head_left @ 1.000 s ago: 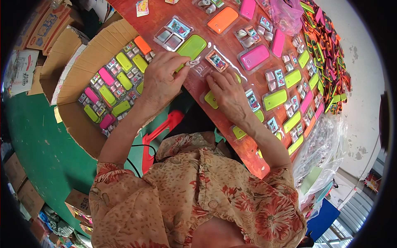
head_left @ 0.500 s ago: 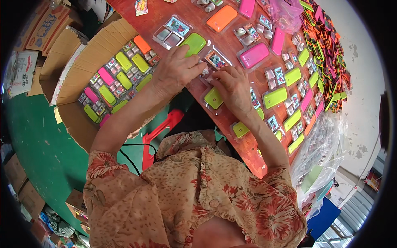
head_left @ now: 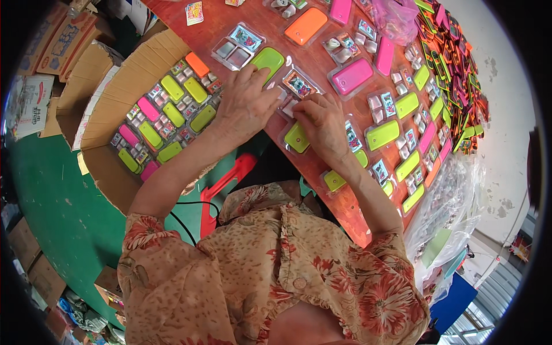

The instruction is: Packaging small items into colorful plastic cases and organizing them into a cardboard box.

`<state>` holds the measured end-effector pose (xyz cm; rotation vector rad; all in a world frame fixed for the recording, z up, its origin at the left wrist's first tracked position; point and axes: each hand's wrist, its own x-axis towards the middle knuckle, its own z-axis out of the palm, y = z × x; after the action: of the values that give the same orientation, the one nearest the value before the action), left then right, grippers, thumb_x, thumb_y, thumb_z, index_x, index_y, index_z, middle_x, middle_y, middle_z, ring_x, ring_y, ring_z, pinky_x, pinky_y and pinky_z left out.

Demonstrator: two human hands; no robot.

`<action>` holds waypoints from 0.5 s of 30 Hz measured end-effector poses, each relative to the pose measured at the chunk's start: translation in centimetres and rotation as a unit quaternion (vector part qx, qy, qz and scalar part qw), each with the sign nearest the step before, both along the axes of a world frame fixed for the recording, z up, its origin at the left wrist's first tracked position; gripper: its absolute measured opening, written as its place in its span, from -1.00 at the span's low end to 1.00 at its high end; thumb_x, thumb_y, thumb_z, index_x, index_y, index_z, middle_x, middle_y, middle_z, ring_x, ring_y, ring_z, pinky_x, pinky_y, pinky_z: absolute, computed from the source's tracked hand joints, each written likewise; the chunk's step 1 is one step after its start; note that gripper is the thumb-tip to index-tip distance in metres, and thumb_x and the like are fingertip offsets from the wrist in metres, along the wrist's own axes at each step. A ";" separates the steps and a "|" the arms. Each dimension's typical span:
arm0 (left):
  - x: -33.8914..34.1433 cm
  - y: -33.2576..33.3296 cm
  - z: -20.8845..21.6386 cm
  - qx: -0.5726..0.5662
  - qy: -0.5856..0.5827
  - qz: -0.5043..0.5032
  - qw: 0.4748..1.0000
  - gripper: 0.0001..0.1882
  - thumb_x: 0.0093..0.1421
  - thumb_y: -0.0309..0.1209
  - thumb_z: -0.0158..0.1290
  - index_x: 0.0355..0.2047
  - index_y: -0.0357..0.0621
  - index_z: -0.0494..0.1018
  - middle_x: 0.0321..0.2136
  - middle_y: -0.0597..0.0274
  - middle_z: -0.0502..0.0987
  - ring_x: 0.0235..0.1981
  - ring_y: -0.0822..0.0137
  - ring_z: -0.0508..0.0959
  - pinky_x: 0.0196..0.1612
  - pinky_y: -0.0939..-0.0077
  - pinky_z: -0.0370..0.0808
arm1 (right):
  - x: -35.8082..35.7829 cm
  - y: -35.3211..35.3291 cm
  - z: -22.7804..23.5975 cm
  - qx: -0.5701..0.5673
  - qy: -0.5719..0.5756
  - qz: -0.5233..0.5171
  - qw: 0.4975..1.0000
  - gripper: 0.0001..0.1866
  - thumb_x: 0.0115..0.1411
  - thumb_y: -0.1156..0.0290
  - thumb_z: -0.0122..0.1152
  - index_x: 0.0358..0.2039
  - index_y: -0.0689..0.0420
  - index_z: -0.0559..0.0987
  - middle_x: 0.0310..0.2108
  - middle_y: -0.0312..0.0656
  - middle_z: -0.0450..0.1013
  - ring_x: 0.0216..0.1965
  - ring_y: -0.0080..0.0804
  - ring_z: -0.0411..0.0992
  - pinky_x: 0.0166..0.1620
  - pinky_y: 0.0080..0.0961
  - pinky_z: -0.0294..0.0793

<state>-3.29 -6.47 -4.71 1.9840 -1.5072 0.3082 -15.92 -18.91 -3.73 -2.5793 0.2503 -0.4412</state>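
A clear plastic blister tray lies near the table's edge under both hands. It holds a picture card (head_left: 299,84) and a lime-green phone-shaped case (head_left: 296,138), partly covered by my right hand. My left hand (head_left: 244,100) is over the tray's left side with its fingers bent together. A small pale bit shows at its fingertips, too small to name. My right hand (head_left: 323,119) pinches at the tray's small compartments; what lies between its fingers is hidden. Just beyond my left hand is another tray with a green case (head_left: 268,62) and a card (head_left: 246,38).
Filled trays with pink, green and orange cases cover the red table (head_left: 345,215) to the right. A large heap of bright-edged pieces (head_left: 451,75) lies at the far right. At left, an open cardboard box (head_left: 100,167) holds several packed trays. A pink plastic bag (head_left: 397,20) lies at the back.
My left hand has shifted slightly, its fingers a little further from the right hand's. The right hand stays at the tray's compartments. The trays look unchanged.
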 end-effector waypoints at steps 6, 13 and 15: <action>-0.7 -0.6 0.6 0.080 0.001 0.020 0.997 -0.91 -0.19 -0.44 -0.07 -0.73 -0.13 0.40 -0.43 0.12 0.35 -0.33 0.20 0.29 -0.29 0.32 0.20 | 0.3 1.2 1.8 -0.162 0.109 0.000 0.981 -0.89 -0.20 0.50 0.14 -0.56 0.12 0.46 -0.49 -0.24 0.33 -0.37 -0.30 0.27 -0.23 -0.39 0.20; -0.9 0.6 -0.4 -0.055 0.011 0.023 0.998 -0.93 -0.18 -0.46 -0.06 -0.60 -0.14 0.37 -0.50 0.19 0.31 -0.33 0.21 0.29 -0.27 0.33 0.22 | 3.5 -0.9 3.4 0.056 0.015 0.034 0.998 -0.83 -0.12 0.55 0.10 -0.42 0.20 0.47 -0.53 -0.11 0.38 -0.48 -0.21 0.38 -0.44 -0.44 0.36; -0.3 1.9 -0.2 -0.058 0.016 0.080 0.995 -0.89 -0.18 -0.47 -0.05 -0.55 -0.13 0.38 -0.48 0.19 0.31 -0.33 0.19 0.29 -0.26 0.32 0.22 | 5.9 -0.7 3.2 0.037 -0.030 0.022 0.999 -0.86 -0.11 0.54 0.08 -0.44 0.19 0.47 -0.49 -0.12 0.38 -0.45 -0.20 0.38 -0.39 -0.44 0.37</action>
<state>-3.54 -4.56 -4.86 2.0114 -1.2833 0.4184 -9.98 -19.60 -0.49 -2.4903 0.1856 -0.4845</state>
